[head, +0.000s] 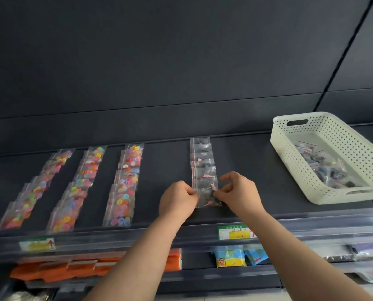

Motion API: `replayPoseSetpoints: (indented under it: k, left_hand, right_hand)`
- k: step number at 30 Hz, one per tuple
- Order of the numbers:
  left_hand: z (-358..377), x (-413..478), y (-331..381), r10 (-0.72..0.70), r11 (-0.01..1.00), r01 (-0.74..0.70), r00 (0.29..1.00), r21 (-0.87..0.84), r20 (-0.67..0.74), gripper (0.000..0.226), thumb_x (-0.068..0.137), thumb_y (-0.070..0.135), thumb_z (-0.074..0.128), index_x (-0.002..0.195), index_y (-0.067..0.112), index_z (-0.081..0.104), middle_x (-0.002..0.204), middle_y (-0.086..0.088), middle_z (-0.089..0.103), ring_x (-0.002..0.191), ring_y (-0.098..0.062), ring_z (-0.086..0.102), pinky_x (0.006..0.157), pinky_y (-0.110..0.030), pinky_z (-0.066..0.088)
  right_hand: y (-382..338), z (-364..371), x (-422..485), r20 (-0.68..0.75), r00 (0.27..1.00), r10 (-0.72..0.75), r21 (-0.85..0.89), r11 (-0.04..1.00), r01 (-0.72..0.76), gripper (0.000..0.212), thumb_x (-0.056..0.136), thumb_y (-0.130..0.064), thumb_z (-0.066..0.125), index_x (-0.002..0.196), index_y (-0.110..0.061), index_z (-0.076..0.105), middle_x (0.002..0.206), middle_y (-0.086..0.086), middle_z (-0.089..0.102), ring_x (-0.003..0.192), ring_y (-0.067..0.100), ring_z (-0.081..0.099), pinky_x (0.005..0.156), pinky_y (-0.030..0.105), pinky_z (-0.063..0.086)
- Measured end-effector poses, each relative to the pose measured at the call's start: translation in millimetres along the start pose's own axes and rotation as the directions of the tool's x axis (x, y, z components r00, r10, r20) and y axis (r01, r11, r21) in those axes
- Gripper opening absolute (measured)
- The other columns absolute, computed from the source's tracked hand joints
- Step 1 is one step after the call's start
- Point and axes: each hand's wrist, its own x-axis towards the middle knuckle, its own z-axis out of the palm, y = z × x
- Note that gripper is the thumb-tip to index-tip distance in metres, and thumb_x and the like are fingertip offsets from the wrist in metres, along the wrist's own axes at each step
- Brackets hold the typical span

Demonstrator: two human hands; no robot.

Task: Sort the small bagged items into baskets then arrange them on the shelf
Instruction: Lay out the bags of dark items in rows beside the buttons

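Button rows (77,187): three finished lines of bags lie on the left of the shelf (166,161), each bag overlapping the one behind; they give the pattern to copy
Left hand (177,200): thumb and fingers pinch the left edge of the front bag
Front bag (207,197): clear, with dark and pink small parts inside; it is at the near end of the fourth row, between both hands, close to the shelf front
Fourth row (203,161): it runs straight to the back; I think the front bag should overlap only the near edge of the bag behind and keep the same line
Right hand (237,192): pinches the right edge; better to lower both sides together and level, then let go
Basket (333,148): stands on the shelf at the right and holds more bags to lay out
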Motion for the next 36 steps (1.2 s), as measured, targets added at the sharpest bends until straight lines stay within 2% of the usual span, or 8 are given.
replayPoseSetpoints:
  k: [4, 9, 13, 19, 22, 25, 31, 36]
  left_hand:
    - [-2, 6, 0, 0.015, 1.000, -0.016, 0.999, -0.018, -0.032, 0.022, 0.087, 0.039, 0.068, 0.093, 0.022, 0.056, 0.079, 0.005, 0.067, 0.074, -0.016, 0.064, 0.058, -0.028, 0.047]
    - [-8, 10, 32, 0.119, 0.980, -0.122, 0.993, -0.157, -0.027, 0.016, 0.090, 0.032, 0.064, 0.100, 0.022, 0.056, 0.085, 0.009, 0.065, 0.088, -0.018, 0.065, 0.077, -0.034, 0.054]
    - [11, 3, 79, 0.201, 0.939, -0.179, 0.978, -0.292, 0.047, 0.014, 0.089, 0.030, 0.066, 0.101, 0.024, 0.060, 0.086, 0.012, 0.063, 0.089, -0.018, 0.066, 0.084, -0.036, 0.055]
    - [61, -19, 151, 0.301, 0.918, -0.235, 0.938, -0.320, 0.174, 0.022, 0.093, 0.023, 0.058, 0.114, 0.025, 0.061, 0.098, 0.005, 0.069, 0.093, -0.017, 0.067, 0.084, -0.036, 0.055]
    - [83, -26, 177, 0.300, 0.916, -0.221, 0.931, -0.335, 0.207, 0.032, 0.095, 0.021, 0.051, 0.127, 0.027, 0.057, 0.108, 0.005, 0.067, 0.095, -0.017, 0.067, 0.085, -0.040, 0.057]
    - [99, -33, 196, 0.289, 0.910, -0.188, 0.926, -0.369, 0.242, 0.039, 0.099, 0.015, 0.046, 0.136, 0.025, 0.052, 0.105, 0.007, 0.067, 0.089, -0.013, 0.068, 0.073, -0.030, 0.056]
    - [112, -45, 219, 0.256, 0.897, -0.131, 0.932, -0.422, 0.256, 0.042, 0.099, 0.013, 0.050, 0.139, 0.026, 0.049, 0.098, 0.015, 0.066, 0.085, -0.010, 0.067, 0.073, -0.025, 0.053]
    - [109, -47, 218, 0.203, 0.910, -0.101, 0.954, -0.402, 0.221, 0.039, 0.098, 0.013, 0.050, 0.136, 0.023, 0.051, 0.104, 0.011, 0.065, 0.088, -0.010, 0.067, 0.077, -0.028, 0.055]
  right_hand:
    - [-3, -7, -1, -0.021, 0.999, -0.040, -0.149, 0.988, 0.036, 0.025, 0.083, -0.035, 0.071, 0.104, -0.023, 0.064, 0.084, -0.010, 0.065, 0.080, 0.010, 0.062, 0.068, 0.022, 0.049]
    - [-4, -42, 1, -0.166, 0.975, -0.151, -0.441, 0.895, 0.064, 0.019, 0.091, -0.032, 0.056, 0.108, -0.032, 0.064, 0.106, -0.009, 0.065, 0.096, 0.019, 0.061, 0.069, 0.027, 0.043]
    - [14, -86, 3, -0.304, 0.924, -0.231, -0.494, 0.867, 0.055, 0.021, 0.093, -0.024, 0.052, 0.109, -0.029, 0.065, 0.105, -0.005, 0.066, 0.101, 0.021, 0.058, 0.065, 0.029, 0.040]
    - [75, -163, 18, -0.389, 0.907, -0.163, -0.494, 0.868, -0.056, 0.030, 0.094, -0.014, 0.046, 0.108, -0.031, 0.066, 0.108, -0.004, 0.067, 0.098, 0.022, 0.059, 0.065, 0.029, 0.040]
    - [104, -192, 29, -0.336, 0.940, -0.061, -0.495, 0.860, -0.121, 0.033, 0.090, -0.011, 0.049, 0.107, -0.032, 0.066, 0.104, -0.006, 0.067, 0.090, 0.021, 0.061, 0.067, 0.030, 0.047]
    - [127, -210, 35, -0.227, 0.974, -0.002, -0.453, 0.885, -0.104, 0.033, 0.084, -0.009, 0.055, 0.102, -0.034, 0.067, 0.101, -0.011, 0.067, 0.088, 0.017, 0.062, 0.068, 0.031, 0.053]
    - [137, -225, 57, -0.004, 0.983, -0.183, -0.537, 0.830, 0.152, 0.018, 0.089, -0.023, 0.062, 0.104, -0.030, 0.069, 0.110, -0.006, 0.064, 0.089, 0.014, 0.060, 0.079, 0.033, 0.055]
    - [134, -218, 71, 0.151, 0.977, -0.148, -0.609, 0.765, 0.210, 0.027, 0.088, -0.020, 0.063, 0.105, -0.040, 0.068, 0.127, -0.005, 0.049, 0.100, 0.014, 0.052, 0.085, 0.033, 0.053]
